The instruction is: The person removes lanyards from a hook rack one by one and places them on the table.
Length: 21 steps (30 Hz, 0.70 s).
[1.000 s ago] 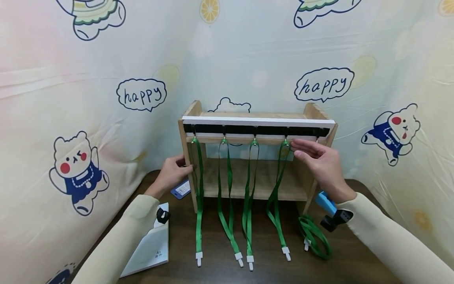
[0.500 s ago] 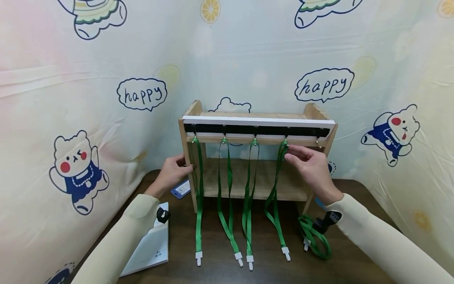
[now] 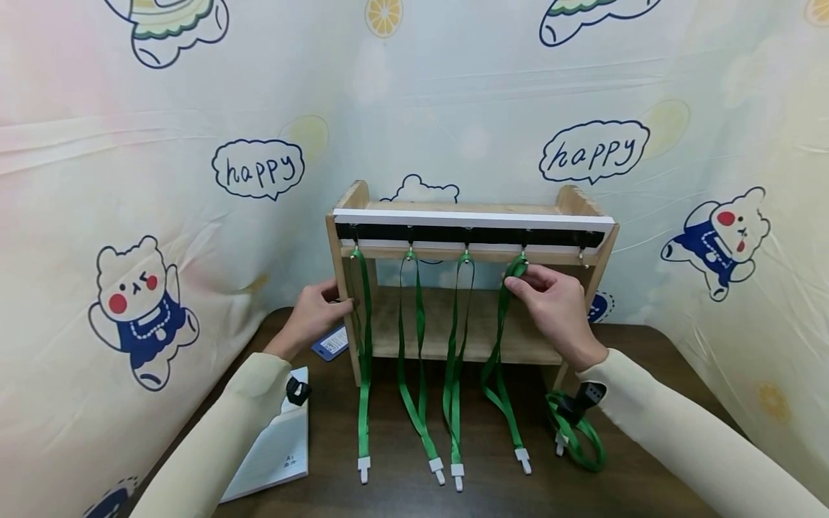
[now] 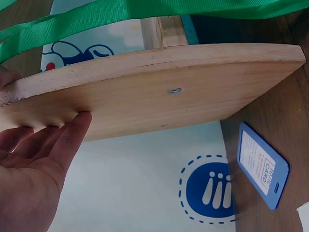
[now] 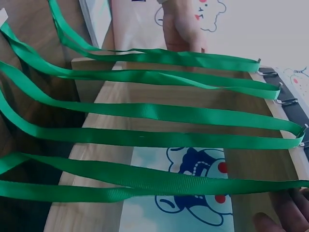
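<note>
My left hand (image 3: pixel 315 320) grips the left side panel (image 4: pixel 145 92) of a small wooden shelf (image 3: pixel 447 324), with thumb at the front edge and fingers on the outer face. Several green lanyards hang from hooks on the black strip (image 3: pixel 434 236) along the shelf's top front, white clips resting low over the table. At the fourth lanyard (image 3: pixel 497 352) from the left, my right hand (image 3: pixel 558 309) pinches the band just below its hook between thumb and fingers. The rightmost hook (image 3: pixel 581 255) carries no lanyard.
A coiled green lanyard (image 3: pixel 592 453) lies on the dark table (image 3: pixel 414 500) at right, under my right wrist. A blue card holder (image 4: pixel 263 164) lies left of the shelf. Nearer, a white box or booklet (image 3: pixel 278 460) sits beside my left forearm. Behind hangs a printed cloth (image 3: pixel 447 101).
My right hand has moved left from beside the fourth lanyard and taken hold of its upper band, drawing it slightly left. The left hand stays on the side panel.
</note>
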Motion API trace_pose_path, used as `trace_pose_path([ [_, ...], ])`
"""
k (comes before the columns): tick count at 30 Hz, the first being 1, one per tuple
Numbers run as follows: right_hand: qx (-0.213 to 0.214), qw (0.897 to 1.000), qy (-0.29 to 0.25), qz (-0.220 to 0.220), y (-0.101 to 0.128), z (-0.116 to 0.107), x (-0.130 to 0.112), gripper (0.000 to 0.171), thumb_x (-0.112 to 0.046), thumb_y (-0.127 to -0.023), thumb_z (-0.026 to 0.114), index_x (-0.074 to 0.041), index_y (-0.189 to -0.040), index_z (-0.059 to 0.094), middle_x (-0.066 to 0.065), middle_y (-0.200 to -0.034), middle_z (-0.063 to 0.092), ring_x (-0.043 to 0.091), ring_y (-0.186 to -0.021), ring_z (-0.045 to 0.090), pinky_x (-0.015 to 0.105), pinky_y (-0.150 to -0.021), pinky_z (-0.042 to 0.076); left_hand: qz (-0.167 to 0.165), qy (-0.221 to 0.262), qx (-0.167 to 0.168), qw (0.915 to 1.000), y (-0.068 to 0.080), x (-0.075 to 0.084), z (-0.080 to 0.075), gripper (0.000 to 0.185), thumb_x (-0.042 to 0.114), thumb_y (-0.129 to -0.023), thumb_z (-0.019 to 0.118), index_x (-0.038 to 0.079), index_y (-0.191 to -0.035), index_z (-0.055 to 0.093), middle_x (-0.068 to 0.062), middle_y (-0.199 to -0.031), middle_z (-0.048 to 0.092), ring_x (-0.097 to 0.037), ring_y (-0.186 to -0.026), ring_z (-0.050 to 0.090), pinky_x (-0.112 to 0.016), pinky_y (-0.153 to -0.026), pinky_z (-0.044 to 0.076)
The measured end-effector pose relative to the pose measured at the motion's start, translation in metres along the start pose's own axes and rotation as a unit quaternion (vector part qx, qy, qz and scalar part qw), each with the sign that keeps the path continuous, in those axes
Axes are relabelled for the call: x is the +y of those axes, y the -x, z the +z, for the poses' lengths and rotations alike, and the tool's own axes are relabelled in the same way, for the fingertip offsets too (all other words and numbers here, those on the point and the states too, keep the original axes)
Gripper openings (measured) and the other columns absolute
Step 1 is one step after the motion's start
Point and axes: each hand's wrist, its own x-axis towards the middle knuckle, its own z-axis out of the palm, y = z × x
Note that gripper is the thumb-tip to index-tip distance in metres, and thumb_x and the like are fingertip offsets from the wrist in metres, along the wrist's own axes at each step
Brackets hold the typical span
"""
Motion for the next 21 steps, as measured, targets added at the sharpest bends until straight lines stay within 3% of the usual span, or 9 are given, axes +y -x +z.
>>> trace_pose_path([
  [13, 0.001, 0.997, -0.069, 0.032, -0.0016, -0.0002, -0.0037, 0.039, -0.039, -0.095, 0.069, -0.008, -0.117, 0.073, 0.006, -0.107, 0.079, 0.004, -0.097, 0.071, 0.014, -0.088, 0.056, 0.01, 0.003, -0.002, 0.9999, 0.0008, -0.0002, 0.0009, 0.052, 0.022, -0.095, 0.065, 0.013, -0.145, 0.054, -0.019, -0.132, 0.063, -0.037, -0.118, 0.063, -0.054, -0.096, 0.058],
  [17, 0.0, 0.994, -0.102, 0.048, -0.0015, -0.0009, -0.0046, 0.035, -0.035, -0.098, 0.066, -0.006, -0.117, 0.072, 0.003, -0.104, 0.08, 0.005, -0.098, 0.074, 0.019, -0.094, 0.056, 0.011, 0.002, -0.002, 0.9999, 0.0017, 0.0005, 0.0012, 0.052, 0.022, -0.095, 0.065, 0.013, -0.145, 0.055, -0.019, -0.131, 0.064, -0.038, -0.118, 0.063, -0.053, -0.095, 0.058],
  [21, 0.002, 0.994, -0.103, 0.048, 0.0, -0.0028, -0.0055, 0.036, -0.036, -0.098, 0.064, -0.006, -0.118, 0.072, -0.001, -0.102, 0.08, 0.006, -0.098, 0.075, 0.023, -0.097, 0.056, 0.01, 0.002, -0.002, 0.9999, 0.0013, 0.0011, 0.0001, 0.052, 0.022, -0.094, 0.066, 0.013, -0.144, 0.055, -0.019, -0.131, 0.064, -0.037, -0.118, 0.063, -0.053, -0.095, 0.058],
])
